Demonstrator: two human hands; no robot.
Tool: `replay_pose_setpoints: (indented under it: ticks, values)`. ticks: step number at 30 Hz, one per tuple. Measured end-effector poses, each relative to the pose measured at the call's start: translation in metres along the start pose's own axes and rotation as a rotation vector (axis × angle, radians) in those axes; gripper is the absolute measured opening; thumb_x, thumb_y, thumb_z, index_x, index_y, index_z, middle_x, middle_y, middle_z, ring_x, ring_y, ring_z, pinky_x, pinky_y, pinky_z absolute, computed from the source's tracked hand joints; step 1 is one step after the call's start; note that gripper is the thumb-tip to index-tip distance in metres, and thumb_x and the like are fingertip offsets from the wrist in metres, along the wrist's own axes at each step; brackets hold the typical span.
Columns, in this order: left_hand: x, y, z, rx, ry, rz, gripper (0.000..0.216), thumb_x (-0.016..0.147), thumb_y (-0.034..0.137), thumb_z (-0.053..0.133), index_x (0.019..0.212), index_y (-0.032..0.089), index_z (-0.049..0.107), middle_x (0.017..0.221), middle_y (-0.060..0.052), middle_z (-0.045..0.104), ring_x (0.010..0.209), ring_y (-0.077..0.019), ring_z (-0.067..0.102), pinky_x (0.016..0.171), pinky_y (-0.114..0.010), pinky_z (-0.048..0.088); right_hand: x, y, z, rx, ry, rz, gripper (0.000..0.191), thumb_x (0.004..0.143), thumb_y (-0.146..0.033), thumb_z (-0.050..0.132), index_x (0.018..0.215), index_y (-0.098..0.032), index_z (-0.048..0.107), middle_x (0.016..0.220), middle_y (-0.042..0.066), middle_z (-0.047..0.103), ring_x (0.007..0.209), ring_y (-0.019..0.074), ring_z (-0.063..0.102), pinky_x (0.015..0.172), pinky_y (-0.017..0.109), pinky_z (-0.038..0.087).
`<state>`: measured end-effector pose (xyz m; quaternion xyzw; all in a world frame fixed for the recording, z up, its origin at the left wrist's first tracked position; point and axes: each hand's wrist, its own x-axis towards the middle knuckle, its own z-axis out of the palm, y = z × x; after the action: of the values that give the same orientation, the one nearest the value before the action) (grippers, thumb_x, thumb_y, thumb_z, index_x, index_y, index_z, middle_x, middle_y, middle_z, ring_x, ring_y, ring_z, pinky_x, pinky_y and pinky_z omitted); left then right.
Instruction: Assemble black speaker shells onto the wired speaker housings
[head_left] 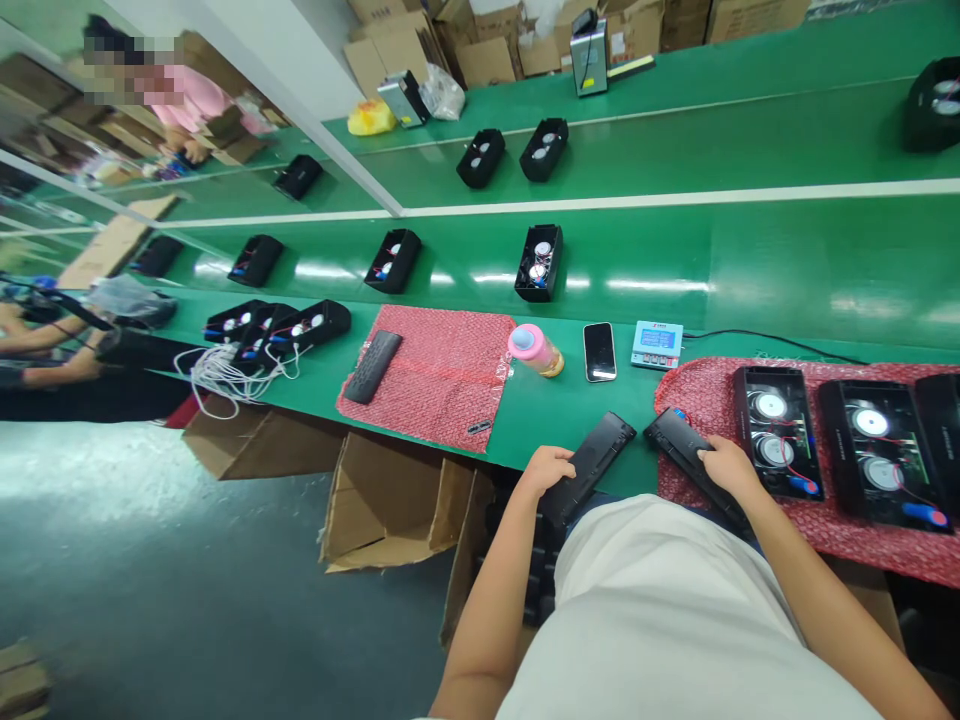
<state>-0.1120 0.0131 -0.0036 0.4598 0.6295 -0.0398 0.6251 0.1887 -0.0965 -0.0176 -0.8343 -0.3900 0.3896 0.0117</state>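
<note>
1. head view: the person's left hand [551, 470] is closed around a long, slim, matte black plastic strip [598, 458], thumb on top.
2. this strip slants away from the body, its far end towards the right; a line runs along its length, with small details near the far end too fine to make out.
3. the right hand [727, 468] grips a second long black plastic strip [681, 440], slanting the other way, its visible face plainer; the near end is partly hidden by the hand.
4. the two far ends sit just beside each other, apart, above the near edge of the glossy green surface [465, 270].
5. right of them, on a red bubble-wrap sheet [701, 378], stand open black boxy housings [780, 432] showing round silver speaker cones, red wires and blue cylinders.
6. beyond the strips are a small pale-blue meter with a lit screen [657, 345], a dark-screened phone [599, 352] and a pink-topped bottle [536, 350].
7. further left, a long black part with a patterned face [373, 367] lies on another red bubble-wrap sheet [442, 365].
</note>
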Motion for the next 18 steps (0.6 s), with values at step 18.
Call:
replay_pose_setpoints:
  ticks: [18]
  values:
    - [0.012, -0.018, -0.005, -0.194, -0.06, 0.031, 0.039, 0.048, 0.008, 0.065, 0.086, 0.012, 0.074, 0.068, -0.003, 0.071, 0.059, -0.0149, 0.062, 0.055, -0.025, 0.049, 0.002, 0.0, -0.002, 0.0, -0.004, -0.02, 0.031, 0.082, -0.02, 0.045, 0.101, -0.012, 0.068, 0.103, 0.015, 0.067, 0.096, 0.0261, 0.062, 0.079, 0.028, 0.043]
